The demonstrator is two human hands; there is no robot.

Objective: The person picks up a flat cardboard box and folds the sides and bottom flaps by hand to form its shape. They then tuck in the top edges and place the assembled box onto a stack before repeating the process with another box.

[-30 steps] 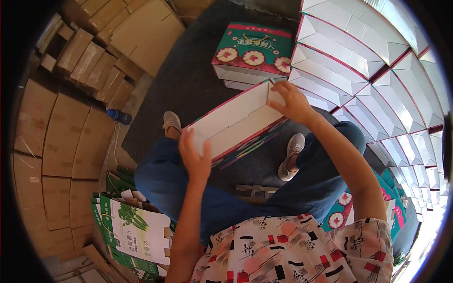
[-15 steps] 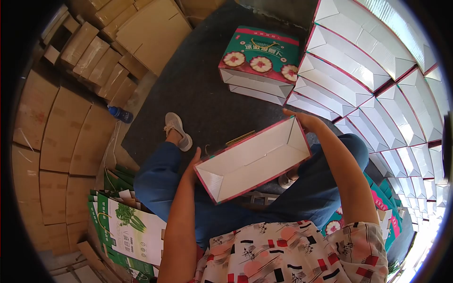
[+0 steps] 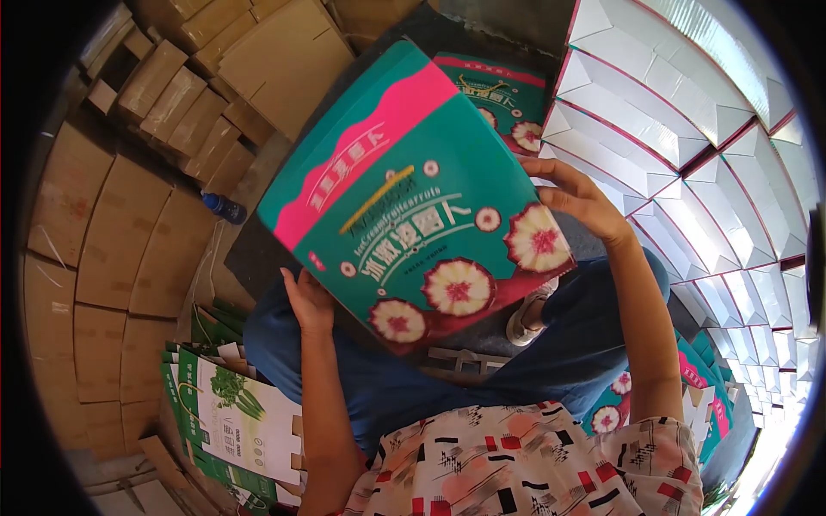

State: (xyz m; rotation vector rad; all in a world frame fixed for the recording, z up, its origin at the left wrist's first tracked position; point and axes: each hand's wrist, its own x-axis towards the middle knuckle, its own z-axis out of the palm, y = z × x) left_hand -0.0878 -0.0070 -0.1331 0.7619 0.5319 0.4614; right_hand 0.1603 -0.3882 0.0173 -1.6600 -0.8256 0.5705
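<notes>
A teal and pink gift box (image 3: 404, 215), printed with radish slices and fitted with a yellow cord handle, is held tilted between my two hands. At its lower left edge is my left hand (image 3: 308, 301), thumb raised and the other fingers partly hidden by the box. My right hand (image 3: 581, 202) grips the right side, its fingers bent over the edge. Behind it, another teal gift box (image 3: 527, 86) of the same print stands on the dark floor, partly covered by the held one.
White-ended boxes (image 3: 637, 116) are stacked high on the right. Brown cartons (image 3: 120, 232) line the left, with a blue bottle (image 3: 225, 207) beside them. Green-and-white flattened packaging (image 3: 245, 413) lies near my left knee, and more teal packaging (image 3: 693, 378) at my right.
The box has been tipped up and away from me, so its printed face now shows instead of its white end. My right hand has shifted slightly right, my left hand lower and left.
</notes>
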